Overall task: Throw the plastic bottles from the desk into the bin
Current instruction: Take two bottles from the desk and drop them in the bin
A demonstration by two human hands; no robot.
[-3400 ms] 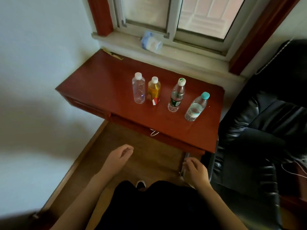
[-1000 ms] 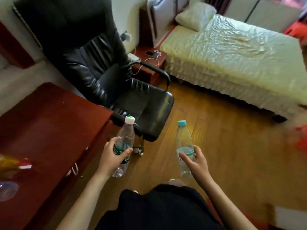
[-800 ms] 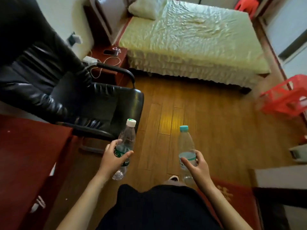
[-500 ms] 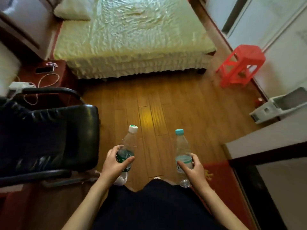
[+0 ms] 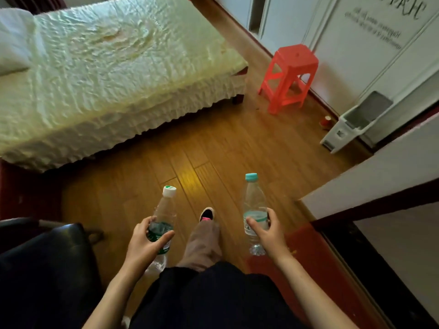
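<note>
So roughly mid-task I reckon: two bottles are off the desk and being carried, nothing's in the bin yet, and the desk isn't in view so I can't say if more are waiting there. The left hand (image 5: pixel 145 245) has its fingers (image 5: pixel 145 222) curled round the green-labelled middle of the clear plastic bottle with the white cap (image 5: pixel 164 210), thumb laid across the front, cap pointing up and slightly away. The right hand (image 5: pixel 268 231) does the same with the clear plastic bottle with the teal cap (image 5: pixel 253 200), thumb on the pale label and the other fingers wrapped round the far side, bottle held upright. Both grips look snug, not white-knuckle. Both bottles are well short of the white plastic bin with the grey top (image 5: pixel 351 124), which sits against the wall ahead and off to the right, with open brown wooden floor (image 5: pixel 190 150) between. Can't quite tell if its lid is up. Just left of the bin there's a small red cup (image 5: pixel 325 121), and further left a red plastic stool (image 5: pixel 289 74). What's left is my guess: walk over, drop both in, then check the desk
</note>
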